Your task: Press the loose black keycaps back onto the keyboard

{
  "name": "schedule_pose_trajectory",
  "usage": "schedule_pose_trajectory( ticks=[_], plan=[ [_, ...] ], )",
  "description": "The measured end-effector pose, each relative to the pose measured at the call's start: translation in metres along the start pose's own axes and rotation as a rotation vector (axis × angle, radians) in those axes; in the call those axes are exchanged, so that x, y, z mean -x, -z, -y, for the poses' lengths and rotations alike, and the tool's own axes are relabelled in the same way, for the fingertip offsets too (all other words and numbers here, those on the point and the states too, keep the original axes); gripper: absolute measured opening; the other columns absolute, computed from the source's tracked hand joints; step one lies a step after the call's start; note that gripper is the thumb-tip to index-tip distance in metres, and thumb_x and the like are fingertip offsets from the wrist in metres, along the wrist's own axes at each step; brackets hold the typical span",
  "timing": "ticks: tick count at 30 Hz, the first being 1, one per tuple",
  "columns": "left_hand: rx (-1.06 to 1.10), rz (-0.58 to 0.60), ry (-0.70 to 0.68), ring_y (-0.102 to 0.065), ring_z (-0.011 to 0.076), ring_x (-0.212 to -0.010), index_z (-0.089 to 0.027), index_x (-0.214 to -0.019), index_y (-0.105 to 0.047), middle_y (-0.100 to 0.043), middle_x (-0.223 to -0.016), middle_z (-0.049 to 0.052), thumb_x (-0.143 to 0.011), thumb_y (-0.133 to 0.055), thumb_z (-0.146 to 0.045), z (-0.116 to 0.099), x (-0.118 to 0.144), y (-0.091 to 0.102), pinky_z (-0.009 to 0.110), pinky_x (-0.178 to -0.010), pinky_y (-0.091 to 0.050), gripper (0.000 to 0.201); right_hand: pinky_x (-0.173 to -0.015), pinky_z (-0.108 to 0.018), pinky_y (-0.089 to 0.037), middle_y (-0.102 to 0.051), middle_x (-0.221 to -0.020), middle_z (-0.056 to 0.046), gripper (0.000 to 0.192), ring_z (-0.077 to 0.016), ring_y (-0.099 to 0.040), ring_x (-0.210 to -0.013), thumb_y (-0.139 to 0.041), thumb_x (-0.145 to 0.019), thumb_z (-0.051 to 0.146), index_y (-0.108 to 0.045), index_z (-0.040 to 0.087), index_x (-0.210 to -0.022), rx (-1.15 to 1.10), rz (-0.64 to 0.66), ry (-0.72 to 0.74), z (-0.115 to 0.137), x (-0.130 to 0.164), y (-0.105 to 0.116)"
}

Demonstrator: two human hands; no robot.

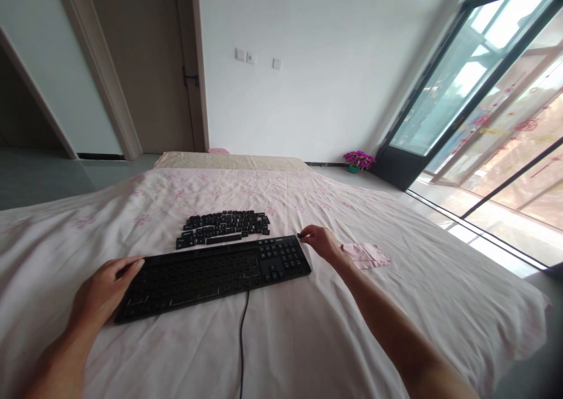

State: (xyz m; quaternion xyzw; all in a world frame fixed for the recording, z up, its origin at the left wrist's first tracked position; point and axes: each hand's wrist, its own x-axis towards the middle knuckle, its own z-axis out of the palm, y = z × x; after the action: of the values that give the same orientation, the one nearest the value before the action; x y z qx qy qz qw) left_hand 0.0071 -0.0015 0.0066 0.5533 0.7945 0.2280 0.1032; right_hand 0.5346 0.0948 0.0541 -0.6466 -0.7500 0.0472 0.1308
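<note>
A black keyboard [197,279] lies at a slant on the bedsheet. Its right-hand block still carries keys, while the wide left part shows bare key sockets. My left hand [100,287] grips the keyboard's left end, thumb and fingers at its far left corner. Just off the far right corner, my right hand [320,242] pinches a small black keycap [299,235] between thumb and fingertips. Beyond the keyboard, loose black keycaps [229,223] are laid out in rows, with a long space bar [224,239] nearest me.
The keyboard's cable [241,340] runs toward me over the wrinkled floral bedsheet [303,340]. A folded pink cloth [369,256] lies by my right forearm. Past the bed are a potted flower [358,159], a white wall, a door [145,64] and a glass door [448,88].
</note>
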Motion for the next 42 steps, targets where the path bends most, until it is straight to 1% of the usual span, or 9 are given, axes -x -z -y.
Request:
schedule_pose_trajectory(
  ticks=[2, 4, 7, 12, 16, 20, 29, 37, 42],
  plan=[
    [0.018, 0.024, 0.04, -0.062, 0.0243, -0.1, -0.024, -0.108, -0.066, -0.065, -0.117, 0.006, -0.087, -0.039, -0.055, 0.0, 0.0, 0.0, 0.031, -0.083, -0.045, 0.047, -0.065, -0.025, -0.043, -0.07, -0.082, 0.001, 0.022, -0.0152, -0.063, -0.072, -0.062, -0.08, 0.037, -0.07, 0.026, -0.097, -0.146, -0.024, 0.045, 0.008, 0.015, 0.003],
    [0.029, 0.043, 0.07, -0.062, 0.0236, -0.1, -0.025, -0.111, -0.065, -0.065, -0.119, 0.005, -0.087, -0.039, -0.056, -0.001, 0.0, 0.001, 0.03, -0.085, -0.044, 0.047, -0.069, -0.024, -0.043, -0.07, -0.085, 0.002, 0.017, -0.0137, -0.062, -0.073, -0.063, -0.08, 0.033, -0.07, 0.026, -0.093, -0.245, -0.021, 0.16, 0.018, 0.031, 0.008],
    [0.023, 0.047, 0.069, -0.06, 0.0238, -0.102, -0.025, -0.112, -0.065, -0.064, -0.12, 0.005, -0.087, -0.039, -0.056, 0.0, 0.0, 0.001, 0.03, -0.087, -0.043, 0.048, -0.07, -0.023, -0.043, -0.07, -0.09, 0.002, 0.013, -0.0129, -0.062, -0.075, -0.063, -0.08, 0.028, -0.071, 0.026, -0.091, -0.246, 0.037, 0.294, 0.034, 0.052, 0.016],
    [0.024, 0.038, 0.045, -0.06, 0.0225, -0.101, -0.024, -0.111, -0.065, -0.063, -0.121, 0.006, -0.087, -0.039, -0.056, 0.001, 0.001, 0.0, 0.029, -0.084, -0.042, 0.048, -0.074, -0.023, -0.043, -0.07, -0.092, 0.001, 0.012, -0.0142, -0.064, -0.082, -0.061, -0.084, 0.024, -0.071, 0.026, -0.09, -0.159, 0.084, 0.393, 0.05, 0.072, 0.019],
    [0.016, 0.029, 0.054, -0.061, 0.0226, -0.097, -0.025, -0.11, -0.066, -0.065, -0.119, 0.005, -0.086, -0.041, -0.056, -0.002, 0.002, 0.001, 0.029, -0.08, -0.043, 0.046, -0.076, -0.023, -0.044, -0.07, -0.094, 0.001, 0.013, -0.0143, -0.064, -0.084, -0.059, -0.087, 0.025, -0.071, 0.026, -0.089, -0.122, 0.084, 0.439, 0.052, 0.075, 0.015],
    [0.01, 0.029, 0.049, -0.061, 0.0231, -0.099, -0.024, -0.111, -0.066, -0.064, -0.12, 0.005, -0.087, -0.04, -0.055, -0.001, 0.002, 0.002, 0.029, -0.081, -0.043, 0.047, -0.077, -0.023, -0.044, -0.07, -0.093, 0.001, 0.014, -0.0136, -0.064, -0.085, -0.058, -0.088, 0.028, -0.072, 0.027, -0.09, -0.115, 0.098, 0.501, 0.051, 0.075, 0.012],
    [0.002, 0.027, 0.049, -0.061, 0.022, -0.098, -0.024, -0.111, -0.066, -0.065, -0.119, 0.005, -0.087, -0.039, -0.055, 0.002, 0.0, 0.0, 0.027, -0.081, -0.043, 0.047, -0.079, -0.023, -0.047, -0.07, -0.094, 0.0, 0.015, -0.0136, -0.064, -0.085, -0.058, -0.09, 0.029, -0.072, 0.026, -0.091, -0.18, 0.095, 0.51, 0.043, 0.074, 0.008],
    [0.005, 0.029, 0.048, -0.061, 0.0224, -0.101, -0.026, -0.113, -0.065, -0.064, -0.121, 0.005, -0.088, -0.038, -0.056, 0.003, 0.0, -0.002, 0.029, -0.083, -0.044, 0.048, -0.079, -0.025, -0.049, -0.069, -0.093, -0.002, 0.017, -0.0141, -0.064, -0.083, -0.057, -0.09, 0.03, -0.073, 0.025, -0.09, -0.26, 0.037, 0.515, 0.038, 0.076, -0.005],
    [0.013, 0.021, 0.037, -0.06, 0.0228, -0.101, -0.024, -0.112, -0.065, -0.064, -0.12, 0.006, -0.088, -0.04, -0.054, 0.0, 0.001, 0.0, 0.029, -0.083, -0.043, 0.047, -0.078, -0.027, -0.049, -0.068, -0.095, -0.005, 0.027, -0.0149, -0.063, -0.084, -0.045, -0.096, 0.029, -0.072, 0.025, -0.094, -0.162, -0.028, 0.572, 0.038, 0.084, -0.008]
  ],
)
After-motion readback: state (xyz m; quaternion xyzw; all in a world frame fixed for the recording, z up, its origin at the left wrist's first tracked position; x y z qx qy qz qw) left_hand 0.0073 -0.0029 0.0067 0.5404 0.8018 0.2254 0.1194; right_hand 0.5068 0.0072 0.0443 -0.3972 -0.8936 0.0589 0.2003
